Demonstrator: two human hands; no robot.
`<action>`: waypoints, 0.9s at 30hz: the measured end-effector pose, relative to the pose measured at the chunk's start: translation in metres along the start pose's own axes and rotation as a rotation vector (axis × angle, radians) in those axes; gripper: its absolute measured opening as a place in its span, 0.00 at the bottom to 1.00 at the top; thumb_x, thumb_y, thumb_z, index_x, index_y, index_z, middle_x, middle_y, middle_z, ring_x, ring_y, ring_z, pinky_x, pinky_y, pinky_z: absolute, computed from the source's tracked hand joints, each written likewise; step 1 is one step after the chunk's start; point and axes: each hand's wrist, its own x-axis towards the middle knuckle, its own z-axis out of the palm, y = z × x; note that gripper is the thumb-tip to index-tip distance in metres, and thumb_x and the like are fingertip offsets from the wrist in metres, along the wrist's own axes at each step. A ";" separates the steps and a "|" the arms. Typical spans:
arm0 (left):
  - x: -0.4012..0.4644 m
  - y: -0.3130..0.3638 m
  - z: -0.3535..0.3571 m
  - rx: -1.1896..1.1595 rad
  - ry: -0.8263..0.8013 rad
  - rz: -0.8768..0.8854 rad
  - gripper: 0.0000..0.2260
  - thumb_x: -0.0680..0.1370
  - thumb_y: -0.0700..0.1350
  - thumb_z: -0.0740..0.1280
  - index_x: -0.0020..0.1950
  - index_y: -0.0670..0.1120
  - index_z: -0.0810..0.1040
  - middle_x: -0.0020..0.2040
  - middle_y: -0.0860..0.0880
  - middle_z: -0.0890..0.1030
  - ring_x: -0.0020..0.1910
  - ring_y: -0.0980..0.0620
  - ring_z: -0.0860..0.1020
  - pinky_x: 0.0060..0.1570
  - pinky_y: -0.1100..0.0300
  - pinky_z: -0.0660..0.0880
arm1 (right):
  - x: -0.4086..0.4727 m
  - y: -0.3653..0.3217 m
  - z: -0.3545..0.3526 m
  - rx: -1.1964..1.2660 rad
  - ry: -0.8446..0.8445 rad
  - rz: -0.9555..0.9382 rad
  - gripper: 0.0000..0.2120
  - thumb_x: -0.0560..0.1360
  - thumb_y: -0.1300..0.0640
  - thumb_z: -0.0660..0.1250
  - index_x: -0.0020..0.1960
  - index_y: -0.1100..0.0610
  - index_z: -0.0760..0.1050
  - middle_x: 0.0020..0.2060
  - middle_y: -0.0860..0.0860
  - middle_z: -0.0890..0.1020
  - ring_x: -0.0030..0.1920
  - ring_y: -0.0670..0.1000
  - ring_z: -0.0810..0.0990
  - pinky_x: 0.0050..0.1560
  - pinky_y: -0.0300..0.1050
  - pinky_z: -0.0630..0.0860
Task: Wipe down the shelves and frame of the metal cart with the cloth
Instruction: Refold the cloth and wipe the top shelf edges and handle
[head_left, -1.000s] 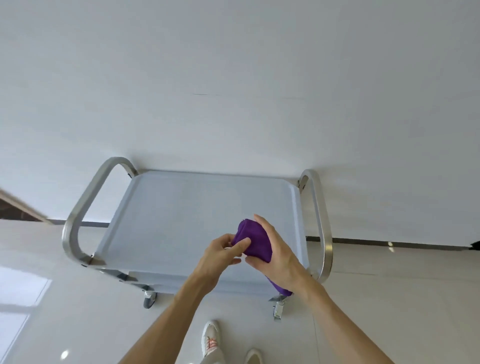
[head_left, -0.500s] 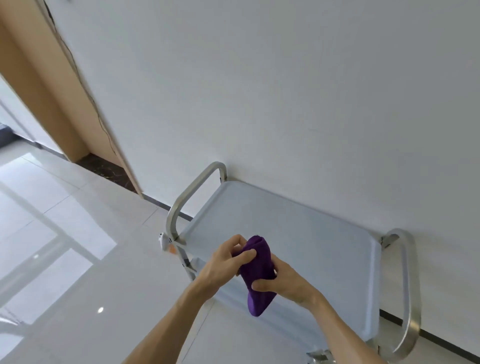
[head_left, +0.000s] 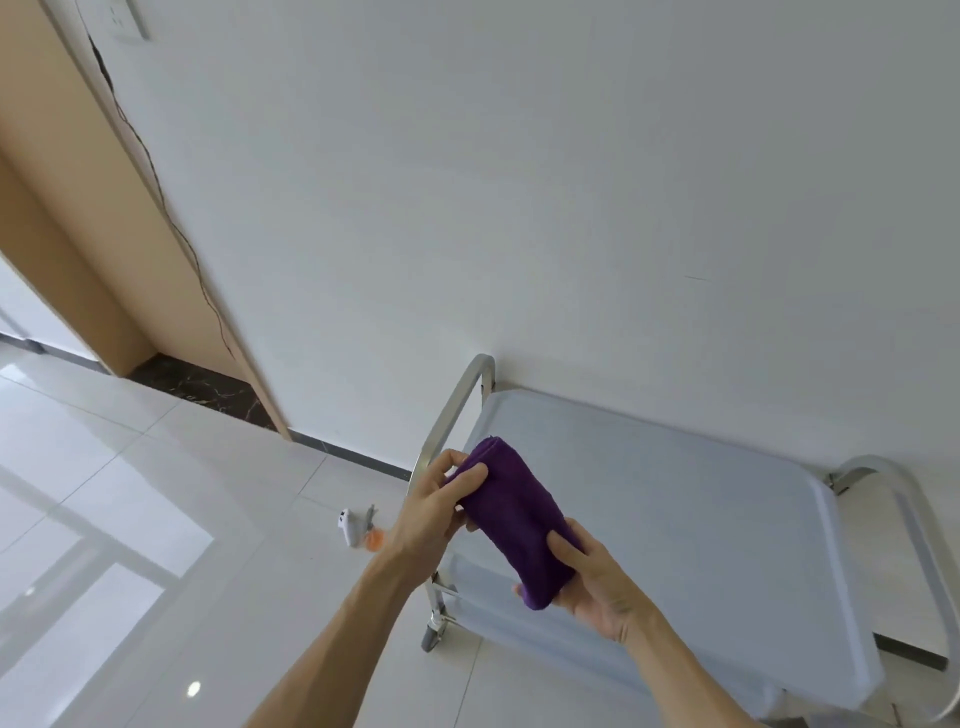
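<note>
Above the cart (head_left: 675, 499), both hands, left hand (head_left: 426, 512) and right hand (head_left: 597, 592), grip the cloth (head_left: 514, 514).

A pale glossy tiled floor (head_left: 156, 519) is carrying a metal cart (head_left: 675, 519), which is standing on it against a white wall. One of the cart's castor wheels (head_left: 434, 635) is resting on the tiles at its near left corner. A small white and orange object (head_left: 358, 530), too blurred to identify, is lying on the floor just left of the cart.
</note>
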 end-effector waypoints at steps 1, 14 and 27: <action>0.004 0.000 -0.010 -0.009 0.021 -0.013 0.06 0.79 0.43 0.68 0.44 0.45 0.73 0.35 0.48 0.76 0.33 0.53 0.72 0.31 0.62 0.70 | 0.005 0.003 0.006 0.024 0.046 -0.008 0.27 0.72 0.53 0.78 0.66 0.60 0.73 0.63 0.63 0.79 0.59 0.64 0.79 0.63 0.75 0.71; 0.075 -0.010 -0.093 -0.012 0.396 -0.071 0.09 0.79 0.33 0.65 0.58 0.40 0.72 0.50 0.36 0.82 0.43 0.45 0.81 0.39 0.54 0.78 | 0.102 -0.042 0.028 0.024 0.238 -0.086 0.14 0.74 0.67 0.72 0.59 0.59 0.81 0.55 0.58 0.85 0.53 0.56 0.85 0.48 0.47 0.81; 0.148 -0.001 -0.130 0.155 0.503 -0.081 0.20 0.77 0.29 0.62 0.65 0.46 0.68 0.52 0.43 0.83 0.53 0.46 0.82 0.53 0.53 0.78 | 0.205 -0.087 0.038 -0.285 0.238 -0.060 0.12 0.77 0.68 0.65 0.57 0.57 0.79 0.54 0.57 0.83 0.52 0.56 0.84 0.55 0.52 0.82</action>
